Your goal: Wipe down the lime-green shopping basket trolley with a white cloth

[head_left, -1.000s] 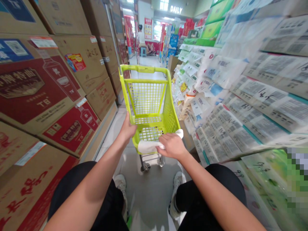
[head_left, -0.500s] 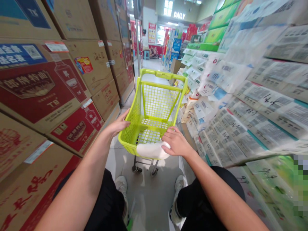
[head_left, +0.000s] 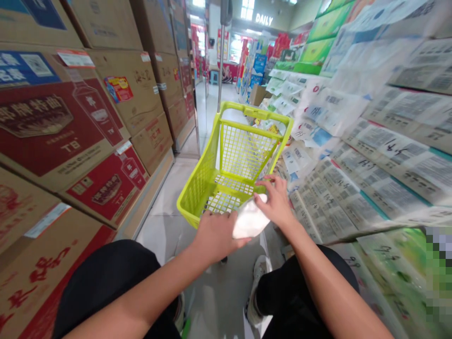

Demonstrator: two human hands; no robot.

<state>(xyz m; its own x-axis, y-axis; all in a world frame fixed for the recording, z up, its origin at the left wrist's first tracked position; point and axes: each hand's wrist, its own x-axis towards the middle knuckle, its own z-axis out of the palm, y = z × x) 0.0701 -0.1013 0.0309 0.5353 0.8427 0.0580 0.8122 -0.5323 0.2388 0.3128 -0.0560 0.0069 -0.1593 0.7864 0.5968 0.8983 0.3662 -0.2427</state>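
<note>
A lime-green shopping basket (head_left: 196, 188), with latticed walls, sits on a wheeled cart in front of me, turned at a slant. A white cloth (head_left: 251, 217) is draped over its near right corner. My left hand (head_left: 217, 233) is closed over the near rim at the cloth's left end, its thumb under the cloth's lower edge. At the right side of the rim, my right hand (head_left: 277, 197) has its thumb pressed on the cloth and its fingers curled over the edge. The rim under the cloth is hidden.
Stacked cardboard cartons (head_left: 60, 117) wall the aisle on the left. Packs of paper goods (head_left: 346, 179) are piled along the right, close to my right arm. A metal pole (head_left: 221, 66) rises behind the basket. Tiled floor (head_left: 162, 235) runs between the stacks.
My left hand has left the basket's left side and come across to the cloth. The cloth and my right hand have shifted rightward and up around the corner. The basket has swung clockwise.
</note>
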